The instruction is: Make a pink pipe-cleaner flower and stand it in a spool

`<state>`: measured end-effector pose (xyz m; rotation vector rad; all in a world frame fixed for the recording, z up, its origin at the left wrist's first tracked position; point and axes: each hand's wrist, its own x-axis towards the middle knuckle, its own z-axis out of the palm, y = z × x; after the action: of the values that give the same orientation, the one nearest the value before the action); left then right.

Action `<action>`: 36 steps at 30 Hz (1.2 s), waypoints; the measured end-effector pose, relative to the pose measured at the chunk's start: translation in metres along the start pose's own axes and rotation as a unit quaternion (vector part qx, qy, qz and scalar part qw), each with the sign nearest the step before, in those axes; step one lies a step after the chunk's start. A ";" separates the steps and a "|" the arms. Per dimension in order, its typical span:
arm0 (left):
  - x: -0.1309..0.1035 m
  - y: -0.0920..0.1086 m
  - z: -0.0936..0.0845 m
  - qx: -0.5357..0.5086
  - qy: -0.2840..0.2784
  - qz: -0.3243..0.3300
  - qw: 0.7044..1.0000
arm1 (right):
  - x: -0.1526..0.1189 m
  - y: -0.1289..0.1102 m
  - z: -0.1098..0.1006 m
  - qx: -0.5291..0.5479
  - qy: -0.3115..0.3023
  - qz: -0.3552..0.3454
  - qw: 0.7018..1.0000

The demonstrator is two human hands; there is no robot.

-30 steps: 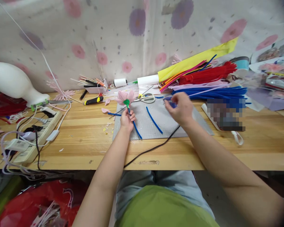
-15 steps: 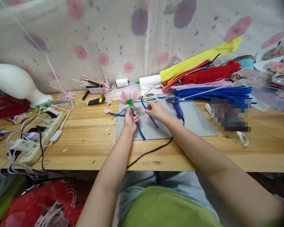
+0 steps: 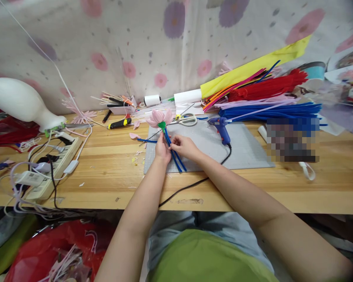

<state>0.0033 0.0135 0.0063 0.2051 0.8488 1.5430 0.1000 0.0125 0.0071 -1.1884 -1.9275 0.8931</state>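
Note:
A pink flower (image 3: 160,117) with a green base stands upright above my left hand (image 3: 163,149), which is closed around its blue stem. Blue pipe cleaners (image 3: 177,159) run down from below the flower, between my two hands, over the grey mat. My right hand (image 3: 182,146) is close beside the left one, its fingertips pinched on a blue pipe cleaner next to the stem. Left of the hands, another blue strip (image 3: 147,140) with a pink petal (image 3: 133,136) at its end lies on the table.
On the grey mat (image 3: 247,150) rests a blue glue gun (image 3: 222,130), its black cable (image 3: 191,185) curving toward the front edge. Scissors (image 3: 188,119) lie behind the hands. Blue pipe cleaners (image 3: 282,111) are piled at the back right; a power strip (image 3: 57,168) sits left.
My right hand has moved left to my left hand, bringing its blue pipe cleaner against the flower's stem. The strips now hang side by side.

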 end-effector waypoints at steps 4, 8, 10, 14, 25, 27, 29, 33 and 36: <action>0.001 -0.002 -0.001 -0.002 -0.017 0.002 1.000 | 0.001 -0.002 -0.002 -0.019 -0.010 -0.001 1.000; 0.003 -0.003 -0.004 -0.002 -0.030 -0.001 1.000 | 0.002 -0.001 -0.002 -0.023 -0.021 0.010 0.999; 0.004 -0.003 -0.004 0.002 -0.029 -0.002 1.000 | 0.003 0.000 -0.002 -0.025 -0.023 0.019 0.999; 0.003 -0.003 -0.004 0.021 -0.023 0.004 1.000 | 0.004 0.000 -0.002 -0.026 -0.024 0.023 0.999; 0.003 -0.006 -0.007 0.087 -0.074 0.062 0.992 | 0.006 -0.003 -0.011 0.070 -0.067 0.056 0.994; 0.001 -0.005 -0.006 0.091 -0.071 0.041 0.993 | 0.011 -0.001 -0.016 0.139 -0.049 0.075 0.986; -0.002 -0.003 -0.004 0.087 -0.075 0.027 0.993 | 0.017 0.002 -0.020 0.195 -0.004 0.092 0.976; -0.005 -0.002 -0.001 0.082 -0.094 0.020 0.992 | 0.030 0.007 -0.019 0.277 0.051 0.126 0.951; -0.006 -0.004 -0.001 0.084 -0.100 0.012 0.991 | 0.040 0.009 -0.012 0.346 0.056 0.130 0.927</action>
<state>0.0068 0.0077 0.0056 0.4852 0.8188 1.4467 0.1008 0.0546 0.0141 -1.0275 -1.1994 1.4551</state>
